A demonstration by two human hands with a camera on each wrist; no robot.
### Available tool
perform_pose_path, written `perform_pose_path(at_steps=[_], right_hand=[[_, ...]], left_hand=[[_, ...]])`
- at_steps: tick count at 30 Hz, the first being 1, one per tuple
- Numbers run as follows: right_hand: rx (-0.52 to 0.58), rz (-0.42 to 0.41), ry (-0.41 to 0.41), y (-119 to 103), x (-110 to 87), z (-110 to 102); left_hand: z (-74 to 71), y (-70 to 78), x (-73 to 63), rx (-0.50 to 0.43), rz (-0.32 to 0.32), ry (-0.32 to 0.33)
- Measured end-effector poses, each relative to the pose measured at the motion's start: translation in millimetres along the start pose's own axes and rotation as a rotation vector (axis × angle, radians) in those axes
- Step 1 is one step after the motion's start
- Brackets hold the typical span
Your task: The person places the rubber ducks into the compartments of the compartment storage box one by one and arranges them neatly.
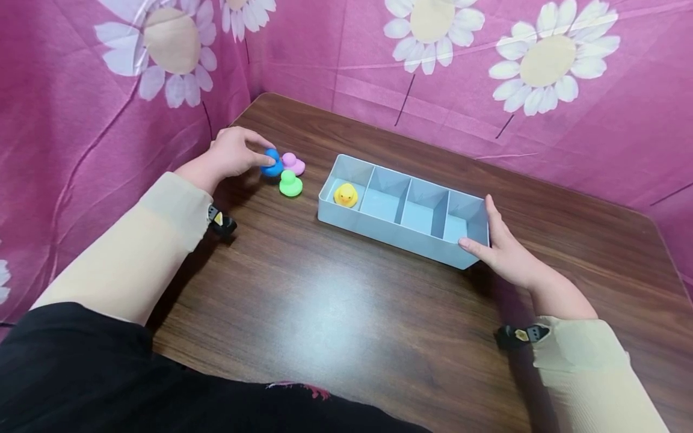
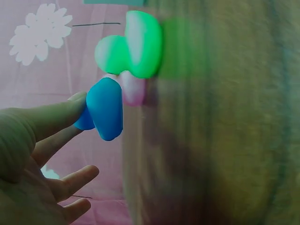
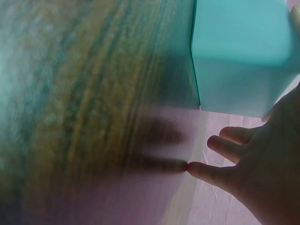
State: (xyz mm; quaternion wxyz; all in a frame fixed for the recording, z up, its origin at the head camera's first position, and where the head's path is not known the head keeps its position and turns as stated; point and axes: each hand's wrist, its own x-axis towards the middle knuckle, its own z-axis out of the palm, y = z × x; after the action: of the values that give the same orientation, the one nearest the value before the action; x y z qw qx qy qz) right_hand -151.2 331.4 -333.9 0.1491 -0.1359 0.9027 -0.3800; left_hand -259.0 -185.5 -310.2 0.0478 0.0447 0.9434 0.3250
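Observation:
Between thumb and index finger, my left hand (image 1: 235,153) pinches the head of a blue toy duck (image 2: 105,108). The other fingers of that hand are spread in the left wrist view. Close beside the blue duck stand a pink duck (image 1: 293,164) and a green duck (image 1: 290,184) on the table. A pale blue divided box (image 1: 390,233) sits to their right, with a yellow duck (image 1: 345,195) in its leftmost compartment. My right hand (image 1: 509,255) grips the box's right end, thumb at the front rim and index finger at the back corner. Its lower fingers extend below the box in the right wrist view.
The brown wooden table (image 1: 325,313) lies under everything. Behind it and along the left hangs a pink cloth (image 1: 346,90) with large white flowers. Black wrist straps (image 1: 222,222) are worn over both pale sleeves.

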Motion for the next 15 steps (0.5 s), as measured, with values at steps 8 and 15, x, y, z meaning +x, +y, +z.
perform_pose_path(at_steps=[8, 15], right_hand=[[-0.009, -0.015, 0.002, -0.3, -0.3, -1.4], [-0.016, -0.01, -0.003, -1.0, -0.7, -2.7]], left_hand=[[-9.0, 22.5, -3.9, -0.007, 0.064, 0.005], [-5.8, 41.7, -4.8, -0.003, 0.141, 0.009]])
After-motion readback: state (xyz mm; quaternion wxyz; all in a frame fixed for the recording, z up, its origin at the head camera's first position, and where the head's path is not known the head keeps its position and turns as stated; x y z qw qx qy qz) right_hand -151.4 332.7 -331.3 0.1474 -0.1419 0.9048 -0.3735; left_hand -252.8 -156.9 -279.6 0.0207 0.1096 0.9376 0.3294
